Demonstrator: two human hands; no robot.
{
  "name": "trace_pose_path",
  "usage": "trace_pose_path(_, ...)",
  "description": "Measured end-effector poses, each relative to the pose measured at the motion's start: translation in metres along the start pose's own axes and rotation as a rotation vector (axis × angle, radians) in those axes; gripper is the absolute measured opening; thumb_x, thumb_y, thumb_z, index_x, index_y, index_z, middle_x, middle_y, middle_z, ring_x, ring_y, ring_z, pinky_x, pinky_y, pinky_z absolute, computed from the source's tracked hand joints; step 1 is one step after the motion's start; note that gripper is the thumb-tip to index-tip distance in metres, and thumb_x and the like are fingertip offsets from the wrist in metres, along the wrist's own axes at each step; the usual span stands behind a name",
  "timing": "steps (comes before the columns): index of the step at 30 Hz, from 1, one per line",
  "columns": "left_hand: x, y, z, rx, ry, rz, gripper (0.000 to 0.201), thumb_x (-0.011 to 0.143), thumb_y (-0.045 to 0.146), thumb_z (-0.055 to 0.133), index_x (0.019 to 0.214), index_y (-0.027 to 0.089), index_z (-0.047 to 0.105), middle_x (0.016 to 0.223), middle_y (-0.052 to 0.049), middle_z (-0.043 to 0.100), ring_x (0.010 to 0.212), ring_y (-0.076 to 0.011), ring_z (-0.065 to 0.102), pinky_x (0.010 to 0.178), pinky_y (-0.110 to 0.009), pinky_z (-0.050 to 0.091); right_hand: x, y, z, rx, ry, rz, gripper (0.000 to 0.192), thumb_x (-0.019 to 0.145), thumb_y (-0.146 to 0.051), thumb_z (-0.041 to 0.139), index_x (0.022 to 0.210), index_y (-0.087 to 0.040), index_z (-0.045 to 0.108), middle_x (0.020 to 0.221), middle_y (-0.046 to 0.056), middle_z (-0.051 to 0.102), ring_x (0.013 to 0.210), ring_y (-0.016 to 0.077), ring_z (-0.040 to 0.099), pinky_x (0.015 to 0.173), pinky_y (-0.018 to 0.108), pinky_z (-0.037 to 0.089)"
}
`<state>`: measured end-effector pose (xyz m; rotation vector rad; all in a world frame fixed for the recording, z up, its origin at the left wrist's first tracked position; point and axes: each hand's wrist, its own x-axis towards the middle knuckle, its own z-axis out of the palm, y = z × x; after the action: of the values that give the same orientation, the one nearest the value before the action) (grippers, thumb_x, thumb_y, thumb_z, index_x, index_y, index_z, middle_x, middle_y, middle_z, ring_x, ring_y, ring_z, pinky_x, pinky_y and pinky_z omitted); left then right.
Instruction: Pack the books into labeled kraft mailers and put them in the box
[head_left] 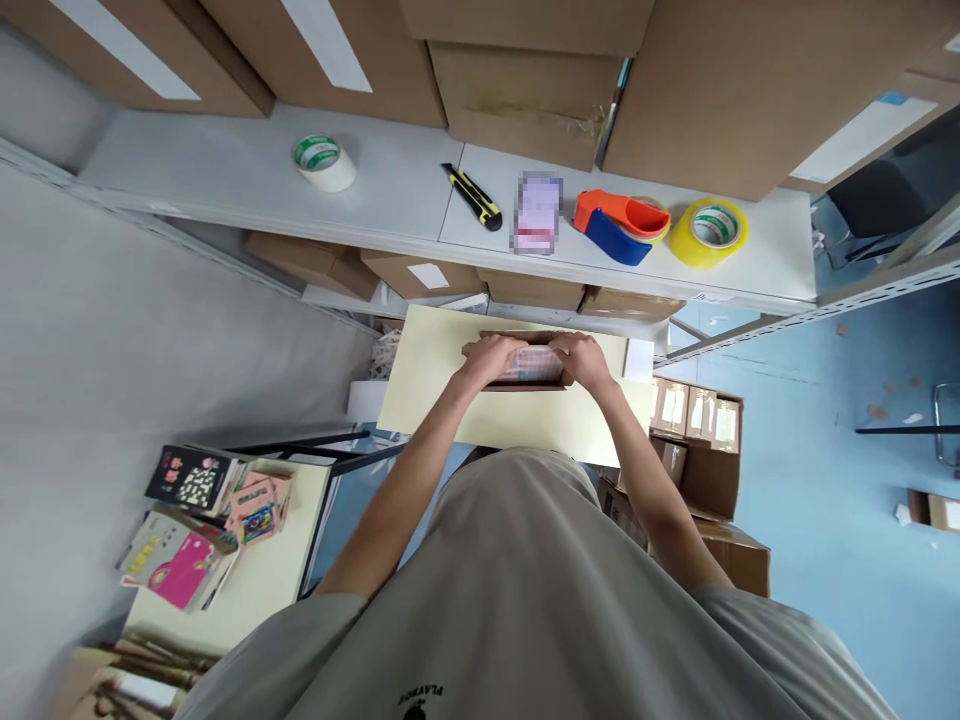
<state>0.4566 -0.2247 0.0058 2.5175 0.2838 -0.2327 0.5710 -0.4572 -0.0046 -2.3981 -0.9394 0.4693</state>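
Pale table [435, 400] below shelf: left hand [491, 357], right hand [581, 358] grip small carton [529, 366], fingers curled over its ends.

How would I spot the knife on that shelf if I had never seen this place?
Look at the long grey shelf under the big cardboard boxes. Near its middle, left of the blurred pink packet, lies the utility knife at a slant. It is the only slim, stick-shaped thing there, black and yellow, while its neighbours are round tape rolls and an orange-and-blue tape dispenser.

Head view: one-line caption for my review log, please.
Both hands, left and right, press on a small cardboard box on a pale table, below a shelf holding tape rolls and a utility knife.
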Motion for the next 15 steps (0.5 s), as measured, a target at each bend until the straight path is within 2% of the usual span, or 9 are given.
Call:
trace_pose_path(3,0.002,-0.002,0.011,0.1,-0.088,0.015,0.044,0.108,0.012,0.061,0.132,0.032,0.093,0.123,-0.011,0.093,0.119,-0.0346,0.086,0.099,-0.039,0.062,0.001,0.003,0.009,-0.067,-0.059,0.017,0.037,0.109,-0.011,0.065,0.13,-0.023,0.093,0.141,0.012,0.089,0.135,0.035,0.079,0.125,0.051,0.056)
trace_pose_path(7,0.004,-0.009,0.027,0.073,-0.135,0.046,0.041,0.108,0.014,0.063,0.132,0.028,0.093,0.122,-0.013,0.093,0.118,-0.0342,0.088,0.101,-0.037,0.062,0.003,0.004,0.021,-0.141,-0.117,0.029,0.042,0.108,-0.007,0.06,0.132,-0.02,0.092,0.141,0.018,0.088,0.14,0.0364,0.074,0.128,0.052,0.047)
trace_pose_path(11,0.005,-0.016,0.045,0.08,-0.174,-0.015,0.04,0.11,0.016,0.064,0.135,0.028,0.092,0.129,-0.016,0.091,0.122,-0.0334,0.088,0.106,-0.037,0.062,0.008,0.005,0.038,-0.203,-0.144,0.012,0.042,0.105,-0.005,0.059,0.12,-0.018,0.095,0.131,0.019,0.091,0.133,0.0332,0.074,0.134,0.052,0.037)
trace_pose_path(15,0.01,-0.018,0.054,0.101,-0.162,-0.049,0.048,0.109,0.01,0.06,0.141,0.029,0.09,0.133,-0.015,0.09,0.124,-0.0319,0.087,0.106,-0.037,0.063,0.012,0.005,0.051,-0.212,-0.098,0.017,0.043,0.105,-0.006,0.057,0.112,-0.021,0.096,0.122,0.016,0.092,0.128,0.0309,0.074,0.142,0.052,0.031)
